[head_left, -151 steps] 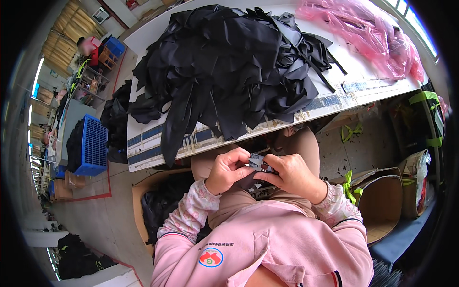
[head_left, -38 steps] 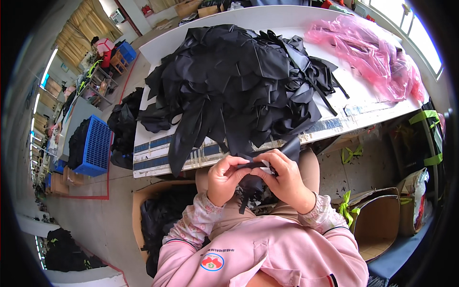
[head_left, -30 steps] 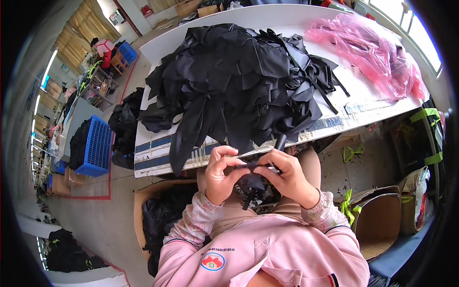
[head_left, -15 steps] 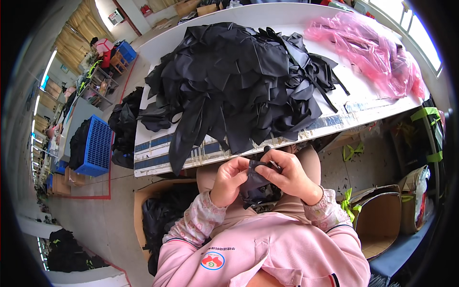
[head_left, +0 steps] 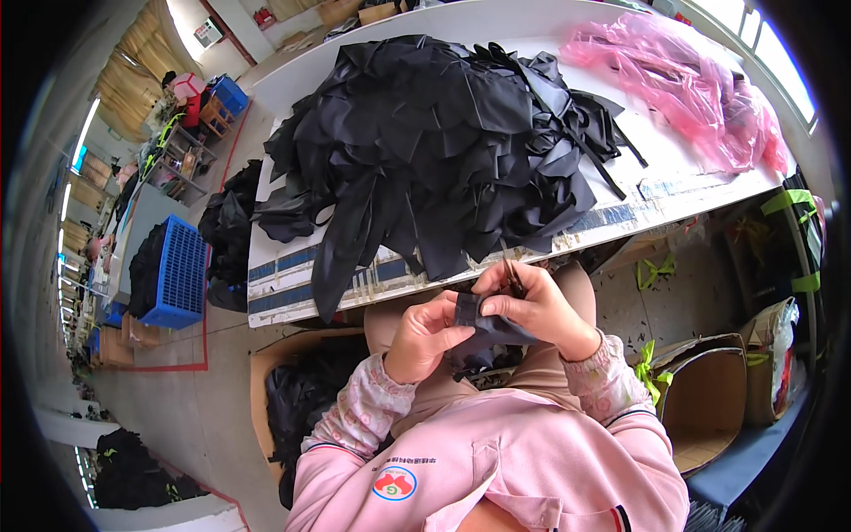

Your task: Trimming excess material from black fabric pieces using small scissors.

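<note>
Between my hands, over my lap, is a black fabric piece [head_left: 496, 330] with a folded, band-like edge. My left hand [head_left: 424, 339] pinches that edge between thumb and fingers. Closed at the other side of the piece, my right hand [head_left: 536, 310] has its thumb against the cloth. Tucked in the right fingers is a pair of small dark thread snips [head_left: 513, 278], its slim point upward; the palm hides the rest. Just beyond my hands, a large heap of black fabric pieces [head_left: 425, 151] covers much of the white table [head_left: 292, 297], some hanging over its front edge.
Pink plastic sheeting [head_left: 683, 97] lies at the table's right. An open cardboard box [head_left: 709, 408] stands right of my legs; another box with black cloth [head_left: 306, 390] is at my left. Farther left are a blue crate [head_left: 182, 275] and a person in pink and red [head_left: 188, 89].
The snips have turned in my right fingers, so the slim point now faces up. My right hand has shifted slightly, and the fabric's banded edge shows more openly between my hands.
</note>
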Demonstrator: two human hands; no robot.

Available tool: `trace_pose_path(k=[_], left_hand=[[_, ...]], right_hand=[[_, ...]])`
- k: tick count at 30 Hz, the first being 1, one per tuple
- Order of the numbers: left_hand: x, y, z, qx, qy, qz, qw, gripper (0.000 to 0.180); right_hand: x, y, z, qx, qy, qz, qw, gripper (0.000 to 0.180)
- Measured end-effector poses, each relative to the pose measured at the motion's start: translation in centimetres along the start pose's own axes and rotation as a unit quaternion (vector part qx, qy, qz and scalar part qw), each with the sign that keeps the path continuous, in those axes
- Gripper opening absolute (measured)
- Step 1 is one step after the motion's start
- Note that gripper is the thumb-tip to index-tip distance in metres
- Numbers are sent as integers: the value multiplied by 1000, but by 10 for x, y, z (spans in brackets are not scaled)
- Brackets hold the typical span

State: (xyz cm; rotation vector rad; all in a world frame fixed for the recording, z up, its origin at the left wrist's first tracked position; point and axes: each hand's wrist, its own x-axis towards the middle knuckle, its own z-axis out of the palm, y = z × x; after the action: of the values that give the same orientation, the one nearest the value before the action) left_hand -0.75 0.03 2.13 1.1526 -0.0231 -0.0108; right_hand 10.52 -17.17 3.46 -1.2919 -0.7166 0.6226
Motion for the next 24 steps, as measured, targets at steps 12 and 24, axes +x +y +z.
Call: trace_pose_path(k=[12,24], left_hand=[[-1,-9,6,103,95,154,978,15],[0,-25,2,204,165,230,937,16]], right_hand=[[-4,16,5,-285,195,-126,930,26],[-34,14,28,-31,18,116,993,35]])
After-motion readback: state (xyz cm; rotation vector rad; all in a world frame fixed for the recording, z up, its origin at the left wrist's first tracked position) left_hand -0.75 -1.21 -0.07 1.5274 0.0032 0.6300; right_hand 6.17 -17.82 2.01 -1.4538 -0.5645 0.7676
